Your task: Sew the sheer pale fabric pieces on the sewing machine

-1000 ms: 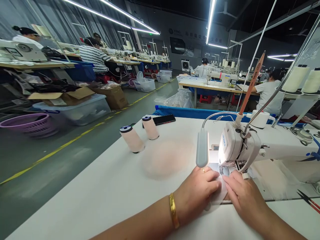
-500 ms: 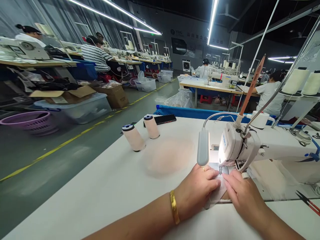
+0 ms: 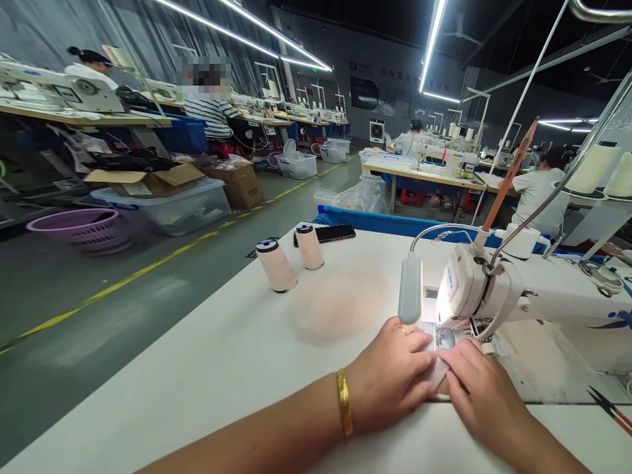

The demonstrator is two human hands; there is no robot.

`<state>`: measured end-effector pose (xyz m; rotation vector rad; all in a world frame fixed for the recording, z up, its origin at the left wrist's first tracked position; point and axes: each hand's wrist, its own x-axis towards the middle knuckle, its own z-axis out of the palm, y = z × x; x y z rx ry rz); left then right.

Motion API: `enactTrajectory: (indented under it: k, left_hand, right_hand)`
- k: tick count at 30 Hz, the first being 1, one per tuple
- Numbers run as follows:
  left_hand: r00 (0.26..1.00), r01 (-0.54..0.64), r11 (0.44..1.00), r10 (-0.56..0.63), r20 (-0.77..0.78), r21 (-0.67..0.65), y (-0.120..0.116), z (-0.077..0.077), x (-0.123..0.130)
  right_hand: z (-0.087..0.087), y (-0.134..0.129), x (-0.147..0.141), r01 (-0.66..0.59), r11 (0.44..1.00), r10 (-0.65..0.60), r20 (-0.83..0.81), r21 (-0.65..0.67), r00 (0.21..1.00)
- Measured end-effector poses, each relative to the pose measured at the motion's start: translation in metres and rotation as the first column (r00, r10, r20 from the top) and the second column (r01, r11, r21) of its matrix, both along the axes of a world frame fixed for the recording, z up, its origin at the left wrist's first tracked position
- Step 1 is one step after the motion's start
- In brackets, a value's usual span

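Note:
A thin, sheer pale strip of fabric [image 3: 440, 374] lies under the presser foot [image 3: 444, 337] of a white sewing machine [image 3: 457, 283]. My left hand [image 3: 395, 368], with a gold bracelet and a ring, rests on the fabric's left side. Its fingers are spread and pressed down just left of the foot. On the other side, my right hand [image 3: 486, 388] lies with its fingertips on the fabric close to the foot, the thumb apart from the fingers. Both hands' fingertips are near the needle area, which is partly hidden. A lit lamp [image 3: 411, 289] hangs above my left fingers.
Two thread cones [image 3: 275, 266] stand on the white table [image 3: 207, 368] beside a dark phone [image 3: 336, 234]. Thread snips [image 3: 612, 405] lie at the far right. A pencil [image 3: 511, 174] stands upright on the machine. Boxes, a purple basket [image 3: 83, 230] and co-workers are beyond.
The view has shifted a little, so the surroundings appear farther right. My left thumb and lower fingers have spread lower over the fabric; my right hand stays close to the presser foot.

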<state>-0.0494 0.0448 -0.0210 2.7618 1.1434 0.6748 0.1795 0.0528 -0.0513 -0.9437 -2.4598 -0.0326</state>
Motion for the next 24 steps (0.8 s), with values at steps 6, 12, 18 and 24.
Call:
enactTrajectory:
  k: [6, 12, 18, 24]
  left_hand:
    - [0.998, -0.061, 0.995, 0.06, -0.025, -0.075, -0.017, 0.006, 0.004]
    - [0.988, -0.09, 0.995, 0.093, 0.124, -0.034, -0.003, -0.02, 0.008]
    - [0.965, -0.082, 0.983, 0.119, 0.233, -0.164, 0.016, -0.016, 0.014]
    - [0.976, -0.062, 0.983, 0.096, 0.193, -0.174, 0.027, -0.019, 0.013]
  right_hand:
    - [0.005, -0.002, -0.003, -0.089, 0.996, 0.089, -0.042, -0.009, 0.995]
    - [0.003, 0.0, -0.005, -0.109, 0.993, 0.101, -0.146, -0.048, 0.984]
    - [0.002, 0.001, -0.006, 0.067, 0.982, -0.114, -0.268, -0.179, 0.957]
    - [0.0, 0.001, -0.009, 0.136, 0.965, -0.206, -0.324, -0.226, 0.923]
